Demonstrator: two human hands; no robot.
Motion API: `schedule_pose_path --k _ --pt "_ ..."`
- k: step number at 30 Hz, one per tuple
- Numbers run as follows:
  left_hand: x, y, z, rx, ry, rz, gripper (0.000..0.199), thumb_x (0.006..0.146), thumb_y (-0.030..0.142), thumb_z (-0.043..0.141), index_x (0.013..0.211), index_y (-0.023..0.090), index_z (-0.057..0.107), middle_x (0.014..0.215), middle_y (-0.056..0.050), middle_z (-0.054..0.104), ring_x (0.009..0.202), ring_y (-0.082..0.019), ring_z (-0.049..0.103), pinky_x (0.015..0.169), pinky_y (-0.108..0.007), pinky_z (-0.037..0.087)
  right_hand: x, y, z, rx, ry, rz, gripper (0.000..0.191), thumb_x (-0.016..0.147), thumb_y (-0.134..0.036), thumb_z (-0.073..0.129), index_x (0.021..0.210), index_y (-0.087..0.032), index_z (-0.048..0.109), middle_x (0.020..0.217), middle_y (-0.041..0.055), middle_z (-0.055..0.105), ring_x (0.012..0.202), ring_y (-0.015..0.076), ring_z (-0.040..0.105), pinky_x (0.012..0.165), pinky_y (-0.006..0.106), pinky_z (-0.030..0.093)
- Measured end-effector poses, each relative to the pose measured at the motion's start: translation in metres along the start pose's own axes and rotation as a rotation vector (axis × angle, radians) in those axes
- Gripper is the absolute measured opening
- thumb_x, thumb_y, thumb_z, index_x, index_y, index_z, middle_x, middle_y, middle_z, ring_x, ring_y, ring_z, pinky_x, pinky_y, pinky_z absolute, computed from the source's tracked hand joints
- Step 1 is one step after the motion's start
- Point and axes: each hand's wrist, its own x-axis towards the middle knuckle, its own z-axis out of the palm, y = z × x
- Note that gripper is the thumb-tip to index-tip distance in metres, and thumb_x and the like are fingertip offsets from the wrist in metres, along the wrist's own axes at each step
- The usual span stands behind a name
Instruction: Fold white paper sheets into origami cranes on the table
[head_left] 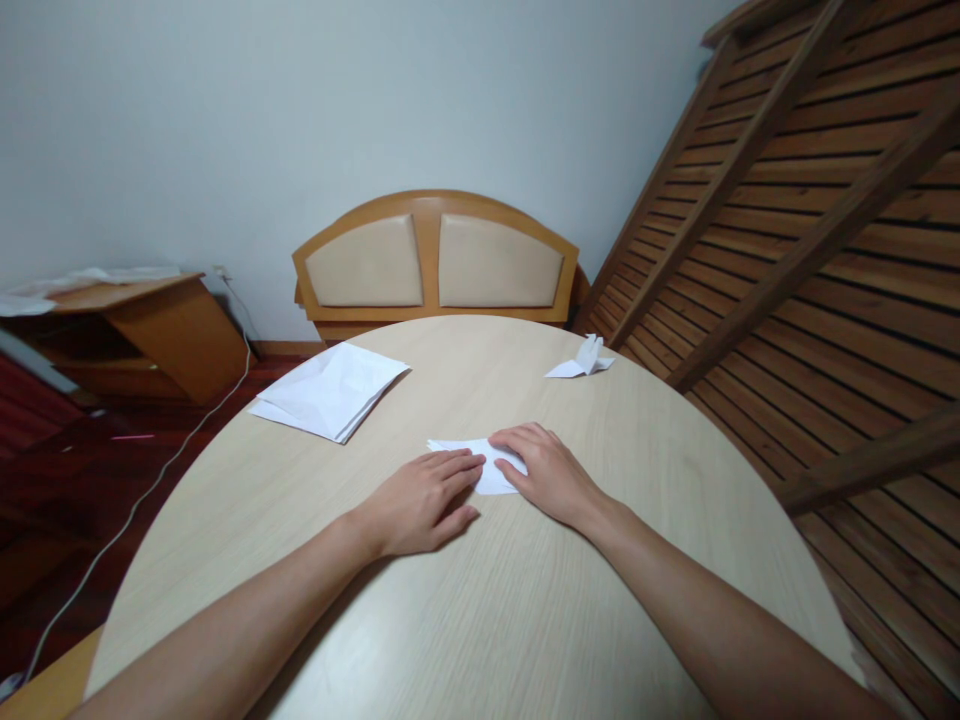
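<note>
A small folded piece of white paper (492, 480) lies on the round table (450, 620) in front of me. My left hand (429, 502) rests over its left side, with fingers stretched out flat and the thumb apart on the tabletop. From the right, my right hand (553, 474) touches the paper, fingers extended over its upper edge and the thumb spread below them. Both hands hide part of the sheet, so its full outline and folds cannot be made out.
A stack of white paper sheets (330, 390) lies at the table's far left. At the far right stands a folded paper bird (585, 358). Beyond are a padded headboard (427, 205), wooden slats (825, 200) leaning on the right, and a low cabinet (176, 335) with a white cable (142, 500).
</note>
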Motion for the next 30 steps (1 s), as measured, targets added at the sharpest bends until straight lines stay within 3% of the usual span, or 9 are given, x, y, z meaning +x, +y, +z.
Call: schedule_pose_path --k 9,14,19,25,30 --pt "0.002 0.004 -0.004 0.051 0.005 -0.024 0.044 0.098 0.036 0.046 0.137 0.017 0.054 0.142 -0.014 0.055 0.132 -0.028 0.052 0.110 -0.045 0.044 0.000 -0.009 -0.004 -0.023 -0.043 -0.043 0.026 0.094 -0.019 0.059 0.119 -0.020 0.066 0.113 0.0064 0.074 0.105 0.0230 0.065 0.093 0.040 0.046" --pt "0.000 0.001 -0.002 0.072 0.025 -0.034 0.046 0.095 0.034 0.050 0.137 0.015 0.054 0.157 -0.016 0.038 0.144 -0.031 0.038 0.117 -0.047 0.036 -0.002 -0.013 -0.004 -0.049 -0.127 -0.121 0.030 0.096 -0.023 0.055 0.125 -0.019 0.064 0.121 0.0096 0.071 0.114 0.0248 0.064 0.098 0.042 0.046" --pt "-0.001 -0.003 0.004 0.064 -0.022 -0.074 0.056 0.096 0.038 0.050 0.146 0.014 0.044 0.156 -0.015 0.040 0.146 -0.032 0.034 0.117 -0.050 0.034 -0.006 -0.013 -0.003 -0.050 -0.239 -0.187 0.046 0.099 -0.034 0.052 0.142 -0.015 0.052 0.148 0.0134 0.053 0.140 0.0251 0.044 0.116 0.044 0.034" --pt "0.000 -0.002 0.004 0.094 -0.061 -0.152 0.063 0.099 0.046 0.043 0.152 0.012 0.037 0.159 -0.015 0.034 0.148 -0.032 0.029 0.118 -0.050 0.032 -0.013 -0.011 -0.005 -0.069 -0.405 -0.117 0.076 0.099 -0.059 0.039 0.157 -0.012 0.027 0.163 0.0141 0.020 0.152 0.0273 0.019 0.124 0.049 0.019" --pt "0.001 -0.002 0.005 0.103 -0.057 -0.169 0.062 0.102 0.048 0.036 0.152 0.011 0.036 0.158 -0.015 0.035 0.148 -0.033 0.030 0.117 -0.051 0.033 -0.013 -0.012 -0.010 -0.070 -0.425 -0.087 0.077 0.098 -0.061 0.041 0.157 -0.015 0.025 0.164 0.0130 0.017 0.152 0.0288 0.017 0.124 0.051 0.019"
